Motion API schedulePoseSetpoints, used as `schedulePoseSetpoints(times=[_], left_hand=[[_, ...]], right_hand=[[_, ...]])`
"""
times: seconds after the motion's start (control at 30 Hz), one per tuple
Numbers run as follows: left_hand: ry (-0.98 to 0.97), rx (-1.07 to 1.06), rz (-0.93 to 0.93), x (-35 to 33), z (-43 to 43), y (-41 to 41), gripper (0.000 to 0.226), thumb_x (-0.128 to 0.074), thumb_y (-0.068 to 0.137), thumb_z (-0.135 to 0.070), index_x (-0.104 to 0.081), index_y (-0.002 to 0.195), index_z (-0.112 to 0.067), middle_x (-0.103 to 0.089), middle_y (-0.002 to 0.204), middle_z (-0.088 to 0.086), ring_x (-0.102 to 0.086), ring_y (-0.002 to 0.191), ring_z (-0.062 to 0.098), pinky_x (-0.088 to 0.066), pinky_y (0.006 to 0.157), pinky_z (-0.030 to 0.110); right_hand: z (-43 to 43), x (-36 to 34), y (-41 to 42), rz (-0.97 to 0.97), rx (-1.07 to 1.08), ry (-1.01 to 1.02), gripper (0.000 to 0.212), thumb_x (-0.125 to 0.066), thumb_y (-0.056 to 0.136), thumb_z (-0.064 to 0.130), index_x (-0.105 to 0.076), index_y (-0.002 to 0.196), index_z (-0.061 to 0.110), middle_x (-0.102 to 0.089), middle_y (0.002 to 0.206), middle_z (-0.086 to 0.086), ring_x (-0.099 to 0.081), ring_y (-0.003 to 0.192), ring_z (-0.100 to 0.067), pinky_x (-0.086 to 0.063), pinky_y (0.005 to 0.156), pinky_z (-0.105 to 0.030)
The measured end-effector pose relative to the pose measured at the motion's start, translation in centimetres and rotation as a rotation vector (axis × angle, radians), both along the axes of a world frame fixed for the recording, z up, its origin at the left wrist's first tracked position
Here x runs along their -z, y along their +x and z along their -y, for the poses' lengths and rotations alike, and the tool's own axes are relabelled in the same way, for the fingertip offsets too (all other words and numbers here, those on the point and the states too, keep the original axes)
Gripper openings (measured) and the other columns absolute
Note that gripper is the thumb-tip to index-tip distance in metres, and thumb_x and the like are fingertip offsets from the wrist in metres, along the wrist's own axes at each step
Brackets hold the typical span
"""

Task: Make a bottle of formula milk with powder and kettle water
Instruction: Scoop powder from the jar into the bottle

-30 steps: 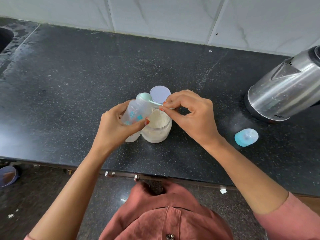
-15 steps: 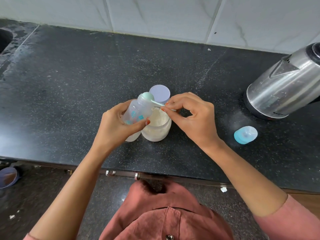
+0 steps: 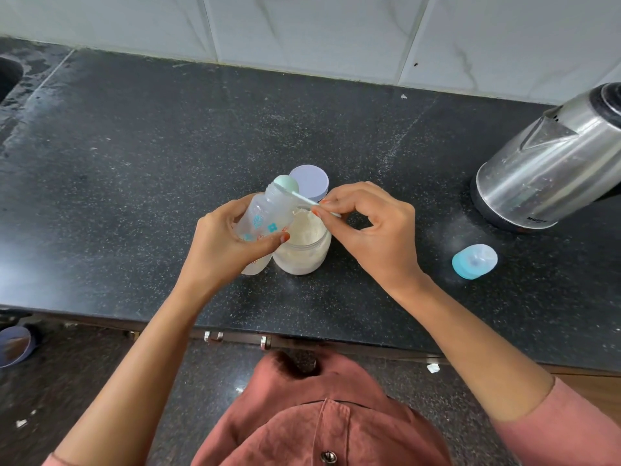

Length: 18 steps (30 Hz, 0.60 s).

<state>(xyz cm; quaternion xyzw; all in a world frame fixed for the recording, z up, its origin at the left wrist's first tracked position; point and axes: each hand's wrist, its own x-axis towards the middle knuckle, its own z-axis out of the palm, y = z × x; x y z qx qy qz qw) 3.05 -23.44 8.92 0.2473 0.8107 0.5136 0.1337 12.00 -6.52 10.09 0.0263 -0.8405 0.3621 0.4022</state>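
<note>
The left hand [image 3: 221, 243] gripped the tilted bottle [image 3: 265, 213] just beside the powder jar [image 3: 302, 253] on the desk [image 3: 134, 163]. The right hand's [image 3: 373, 230] fingers [image 3: 336, 200] pinched the scoop [image 3: 285, 185] at its mouth. Dosing powder seemed the step. Next came emptying the scoop cleanly, then kettle [image 3: 544, 176] water.

Right frame edge is cutting off the far side of the shiny steel electric kettle [image 3: 551, 169]; the lettering on its black base is showing too small to read. Left hand [image 3: 221, 243] is covering the lower body of the clear plastic baby bottle [image 3: 268, 213]. Pale green plastic scoop [image 3: 285, 185] is masking the bottle mouth, so its contents are not showing. Left edge is cropping the dark sink [image 3: 8, 79] and a round blue dish [image 3: 13, 344] below the counter.
</note>
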Motion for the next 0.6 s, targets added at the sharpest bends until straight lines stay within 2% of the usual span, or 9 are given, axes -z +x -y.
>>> schedulePoseSetpoints(times=[0.17,0.3,0.43,0.5,0.6], left_hand=[[0.005,-0.001,0.004,-0.07,-0.07,0.07,0.038,-0.075,0.059,-0.037,-0.059,0.09,-0.054,-0.067,0.091,-0.026,-0.062,0.088,-0.001,-0.052,0.083,0.025],[0.011,0.006,0.001,-0.02,-0.01,0.01,0.04,-0.076,0.06,-0.037,-0.058,0.085,-0.062,-0.066,0.091,-0.028,-0.062,0.089,-0.003,-0.051,0.083,0.025],[0.009,0.007,-0.018,0.08,-0.03,-0.01,0.042,-0.08,0.062,-0.033,-0.058,0.09,-0.055,-0.065,0.092,-0.029,-0.062,0.089,-0.002,-0.05,0.083,0.021],[0.005,0.003,-0.024,0.2,-0.02,-0.06,0.044,-0.082,0.065,-0.026,-0.059,0.092,-0.052,-0.065,0.093,-0.029,-0.062,0.09,0.0,-0.05,0.085,0.024],[0.002,0.004,-0.03,0.11,0.06,-0.02,0.046,-0.081,0.061,-0.032,-0.057,0.091,-0.055,-0.064,0.094,-0.031,-0.062,0.092,0.001,-0.05,0.086,0.025]], right_hand=[[0.03,0.13,0.13,-0.003,-0.003,-0.009,0.009,-0.073,0.073,0.003,-0.066,0.069,-0.002,-0.069,0.074,-0.012,-0.06,0.069,-0.014,-0.051,0.065,-0.019],[0.14,0.37,0.29,0.007,0.005,0.001,0.01,-0.073,0.073,0.002,-0.066,0.069,-0.003,-0.069,0.075,-0.012,-0.06,0.07,-0.013,-0.052,0.065,-0.021],[0.13,0.58,0.32,-0.003,0.005,0.022,0.011,-0.072,0.074,0.002,-0.065,0.068,-0.003,-0.069,0.074,-0.011,-0.059,0.07,-0.013,-0.051,0.065,-0.022],[0.08,0.59,0.37,-0.004,0.0,0.008,0.009,-0.073,0.073,0.0,-0.066,0.069,-0.002,-0.069,0.075,-0.011,-0.06,0.069,-0.014,-0.052,0.064,-0.021],[0.32,0.35,0.62,0.048,-0.019,-0.095,0.005,-0.072,0.074,0.001,-0.068,0.072,0.001,-0.068,0.076,-0.007,-0.062,0.069,-0.011,-0.052,0.063,-0.019]])
